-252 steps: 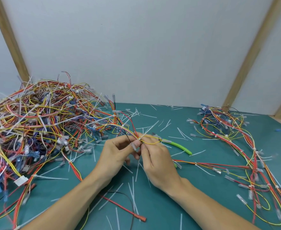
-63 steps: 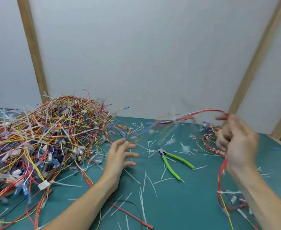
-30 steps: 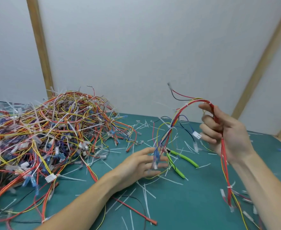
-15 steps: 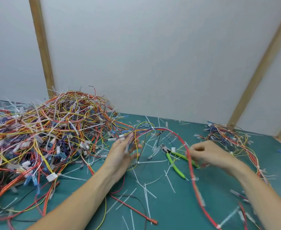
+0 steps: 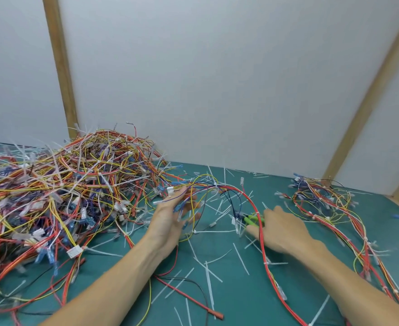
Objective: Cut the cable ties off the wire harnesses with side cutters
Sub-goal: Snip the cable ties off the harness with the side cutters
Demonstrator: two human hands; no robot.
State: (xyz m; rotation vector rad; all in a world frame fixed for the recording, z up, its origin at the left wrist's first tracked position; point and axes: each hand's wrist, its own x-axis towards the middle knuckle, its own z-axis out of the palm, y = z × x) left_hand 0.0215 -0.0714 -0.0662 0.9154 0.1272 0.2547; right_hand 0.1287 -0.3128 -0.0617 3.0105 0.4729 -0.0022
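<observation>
Wire harness (image 5: 247,198): red, yellow, blue and black wires, white cable ties still on, arcing from left hand across table toward near right edge. Left hand (image 5: 170,220) palm-up under harness's far end, fingers loosely spread, wires draped over them, not clamped. Right hand (image 5: 280,231) palm-down on table, fingers stretched onto green-handled side cutters (image 5: 250,218); grip not formed, red wire crossing over fingers. Side cutters flat on table, mostly hidden by right hand and harness wires, only jaw end and bit of green handle visible. Big tangled pile of harnesses (image 5: 59,196) left, bristling with white ties, just beside left hand. Smaller harness pile (image 5: 320,198) far right. Cut tie scraps (image 5: 207,281) scattered all over green table (image 5: 240,300). Loose red wire (image 5: 189,300) near front. No containers visible.
</observation>
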